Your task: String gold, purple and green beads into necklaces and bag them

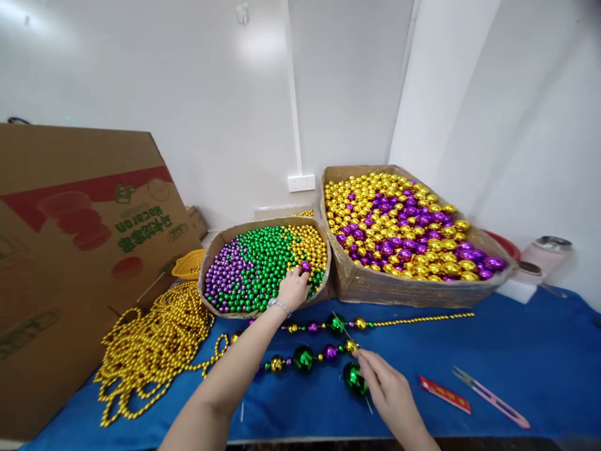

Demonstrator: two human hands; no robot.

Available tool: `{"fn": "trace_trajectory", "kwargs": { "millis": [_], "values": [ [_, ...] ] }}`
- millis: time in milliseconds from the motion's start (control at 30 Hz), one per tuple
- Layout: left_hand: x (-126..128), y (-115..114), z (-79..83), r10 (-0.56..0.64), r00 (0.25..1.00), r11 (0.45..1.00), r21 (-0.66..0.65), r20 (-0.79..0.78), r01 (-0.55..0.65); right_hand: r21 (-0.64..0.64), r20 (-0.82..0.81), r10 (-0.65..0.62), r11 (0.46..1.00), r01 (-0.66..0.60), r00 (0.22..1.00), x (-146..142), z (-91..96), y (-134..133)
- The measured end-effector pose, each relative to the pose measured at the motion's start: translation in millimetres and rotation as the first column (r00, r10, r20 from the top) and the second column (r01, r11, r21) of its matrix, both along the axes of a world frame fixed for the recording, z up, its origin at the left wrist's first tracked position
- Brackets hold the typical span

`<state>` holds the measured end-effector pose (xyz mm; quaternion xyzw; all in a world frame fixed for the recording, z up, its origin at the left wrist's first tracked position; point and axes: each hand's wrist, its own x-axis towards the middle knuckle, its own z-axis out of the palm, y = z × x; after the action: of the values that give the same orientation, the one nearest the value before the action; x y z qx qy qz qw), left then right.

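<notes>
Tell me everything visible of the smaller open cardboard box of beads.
The brown cardboard box, low and rounded, sits on the blue cloth beside a larger cardboard box. Glossy beads fill it: mostly purple left, green in the middle, gold upper right. The left hand is over its right part; contact unclear.

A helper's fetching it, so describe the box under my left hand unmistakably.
On the blue cloth, look between the heap of gold strands and the larger box. The small cardboard box, under your left hand, is the one with green beads among purple and gold.
</notes>
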<state>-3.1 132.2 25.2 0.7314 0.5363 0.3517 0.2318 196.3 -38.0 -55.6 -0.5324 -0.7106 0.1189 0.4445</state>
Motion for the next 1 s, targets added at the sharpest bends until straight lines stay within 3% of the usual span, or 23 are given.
{"fn": "trace_trajectory", "kwargs": {
  "millis": [100,200,267,300,367,400,433,500,733,1000],
  "values": [
    [0,9,-6.3,-0.017,0.999,0.999,-0.036,0.049,0.018,0.047,0.036,0.005,0.999,-0.007,0.999,-3,0.0,-1],
    [1,-4,-8.4,-0.027,0.991,0.997,-0.067,0.134,0.037,0.028,0.061,0.009,1.000,-0.011,0.998,-6,3.1,-4],
    [0,-20,-8.3,-0.042,0.929,0.978,-0.177,0.367,0.114,-0.002,0.069,0.018,1.000,-0.018,0.997,-9,5.9,-8],
    [0,-29,-8.1,-0.027,0.844,0.950,-0.249,0.536,0.188,-0.009,0.074,0.024,1.000,-0.023,0.997,-10,7.0,-9],
    [-1,-46,-7.6,0.082,0.569,0.865,-0.342,0.818,0.367,-0.006,0.092,0.036,0.999,-0.035,0.995,-13,8.0,-11],
    [-1,-54,-7.5,0.148,0.440,0.828,-0.355,0.885,0.434,-0.001,0.104,0.040,0.999,-0.040,0.994,-14,7.9,-12],
    [-1,-61,-7.4,0.196,0.360,0.809,-0.358,0.912,0.467,0.005,0.115,0.041,0.999,-0.042,0.992,-15,7.4,-13],
    [0,-72,-7.8,0.253,0.277,0.793,-0.363,0.927,0.489,0.005,0.136,0.041,0.999,-0.042,0.990,-16,5.6,-13],
    [6,-84,-12.5,0.373,0.159,0.788,-0.402,0.914,0.467,0.031,0.220,0.027,0.999,-0.035,0.975,-15,3.2,-17],
    [7,-87,-16.5,0.369,0.165,0.810,-0.404,0.915,0.425,0.034,0.207,0.022,0.999,-0.030,0.978,-16,7.6,-19]
  ]
}}
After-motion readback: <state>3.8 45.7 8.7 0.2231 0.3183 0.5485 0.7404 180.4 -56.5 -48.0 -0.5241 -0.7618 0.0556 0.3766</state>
